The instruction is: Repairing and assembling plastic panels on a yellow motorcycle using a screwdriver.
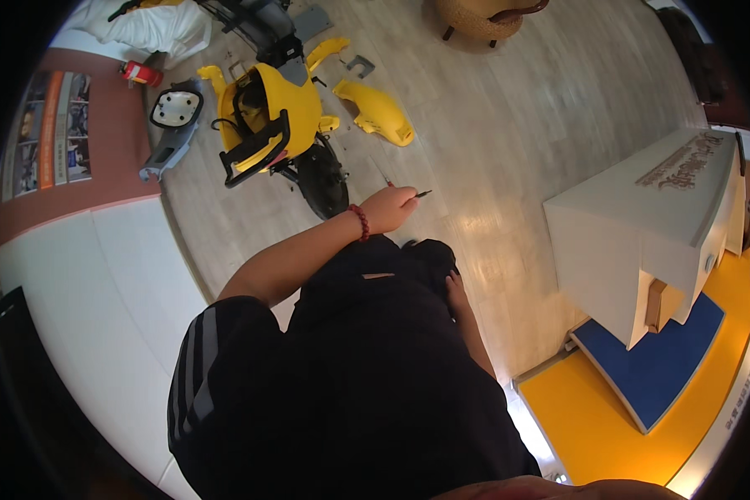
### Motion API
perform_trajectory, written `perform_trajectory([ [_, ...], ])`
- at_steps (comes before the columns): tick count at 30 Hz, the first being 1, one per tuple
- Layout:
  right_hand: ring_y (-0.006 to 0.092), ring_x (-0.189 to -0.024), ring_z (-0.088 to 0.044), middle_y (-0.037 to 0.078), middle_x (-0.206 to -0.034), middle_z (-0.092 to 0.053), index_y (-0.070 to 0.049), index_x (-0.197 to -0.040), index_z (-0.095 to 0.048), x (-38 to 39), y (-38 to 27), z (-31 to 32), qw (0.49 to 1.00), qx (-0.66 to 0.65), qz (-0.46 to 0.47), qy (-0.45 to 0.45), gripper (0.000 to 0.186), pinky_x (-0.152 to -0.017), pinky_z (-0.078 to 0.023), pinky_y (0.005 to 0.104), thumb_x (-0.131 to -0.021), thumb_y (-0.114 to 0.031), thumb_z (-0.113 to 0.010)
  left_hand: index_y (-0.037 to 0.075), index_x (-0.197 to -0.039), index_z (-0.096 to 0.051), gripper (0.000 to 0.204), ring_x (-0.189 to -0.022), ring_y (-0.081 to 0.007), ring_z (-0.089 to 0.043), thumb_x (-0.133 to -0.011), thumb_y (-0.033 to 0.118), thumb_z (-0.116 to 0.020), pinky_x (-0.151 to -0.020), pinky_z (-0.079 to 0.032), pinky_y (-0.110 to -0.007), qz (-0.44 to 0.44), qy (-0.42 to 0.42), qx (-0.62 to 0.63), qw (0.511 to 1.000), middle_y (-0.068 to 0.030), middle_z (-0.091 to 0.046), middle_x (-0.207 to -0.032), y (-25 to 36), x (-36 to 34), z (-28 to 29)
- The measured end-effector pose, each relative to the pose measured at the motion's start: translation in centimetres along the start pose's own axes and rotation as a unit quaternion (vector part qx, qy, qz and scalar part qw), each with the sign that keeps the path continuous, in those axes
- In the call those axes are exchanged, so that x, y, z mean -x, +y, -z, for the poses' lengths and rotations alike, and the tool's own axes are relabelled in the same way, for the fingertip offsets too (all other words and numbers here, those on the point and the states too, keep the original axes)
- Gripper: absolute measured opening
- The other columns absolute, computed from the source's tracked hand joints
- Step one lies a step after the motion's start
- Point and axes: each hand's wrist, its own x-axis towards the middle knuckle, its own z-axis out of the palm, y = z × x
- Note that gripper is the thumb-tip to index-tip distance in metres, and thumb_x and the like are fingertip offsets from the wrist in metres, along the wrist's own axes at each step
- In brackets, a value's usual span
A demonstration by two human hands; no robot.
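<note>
My left hand [391, 210], with a red bead bracelet at its wrist, is closed above the floor. A slim black tool [424, 193] pokes out past its thumb side; its kind is unclear. Just beyond the knuckles shows a thin-shafted screwdriver [388, 180] with some red on it; whether it is in the hand or on the floor I cannot tell. My right hand [456, 295] rests flat on my dark-trousered leg, partly hidden. Ahead on the left stands a yellow scooter [295, 100], some body panels off, its black rear tyre [322, 182] nearest my left hand.
A yellow body panel [376, 112] and a grey bracket [361, 66] lie right of the scooter. On its left are a grey part with a white-padded underside [175, 109] and a fire extinguisher [142, 73]. A white counter [617, 225] stands right; a wicker seat [479, 17] is far ahead.
</note>
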Motion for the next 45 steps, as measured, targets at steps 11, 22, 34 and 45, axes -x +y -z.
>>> perform_trajectory([
  [11,0.0326,-0.130,-0.029,0.019,-0.140,-0.032,-0.006,-0.135,-0.037,-8.4,-3.0,20.9,0.990,-0.047,-0.087,-0.102,0.056,-0.106,-0.023,0.0427,-0.091,-0.039,-0.041,0.000,-0.080,-0.050,0.026,-0.069,-0.0373,-0.054,-0.090,0.023,-0.047,-0.061,-0.042,-0.039,0.093,0.107,0.046,0.989,-0.0199,-0.054,-0.070,6.2,-13.3,-5.4],
  [22,0.0175,-0.097,-0.055,0.008,-0.110,-0.056,0.000,-0.120,-0.051,-12.7,-35.1,28.3,0.964,-0.083,0.111,-0.228,0.039,-0.082,-0.044,0.0285,-0.093,-0.029,-0.046,-0.001,-0.082,-0.051,0.022,-0.073,-0.0376,-0.055,-0.090,0.019,-0.047,-0.064,-0.042,-0.040,0.093,0.117,0.062,0.987,-0.0204,-0.054,-0.074,9.3,-22.4,-5.1],
  [34,0.0129,-0.065,-0.055,0.006,-0.071,-0.058,0.004,-0.090,-0.058,-22.3,-63.5,24.2,0.937,-0.008,0.214,-0.275,0.013,-0.063,-0.045,0.0262,-0.090,-0.007,-0.051,0.001,-0.090,-0.058,0.025,-0.068,-0.0142,-0.055,-0.093,0.020,-0.043,-0.066,-0.046,-0.028,0.014,0.138,0.277,0.951,-0.0052,-0.058,-0.076,6.1,-38.2,8.9],
  [45,0.0139,-0.062,-0.055,0.005,-0.071,-0.058,-0.001,-0.088,-0.058,-36.6,-85.3,23.8,0.888,-0.228,0.303,-0.259,0.014,-0.059,-0.045,0.0256,-0.091,-0.013,-0.051,0.007,-0.086,-0.051,0.021,-0.045,-0.0031,-0.028,-0.095,0.025,-0.042,-0.039,-0.023,-0.018,0.172,0.050,0.654,0.735,0.0057,-0.036,-0.062,5.5,-39.0,25.7],
])
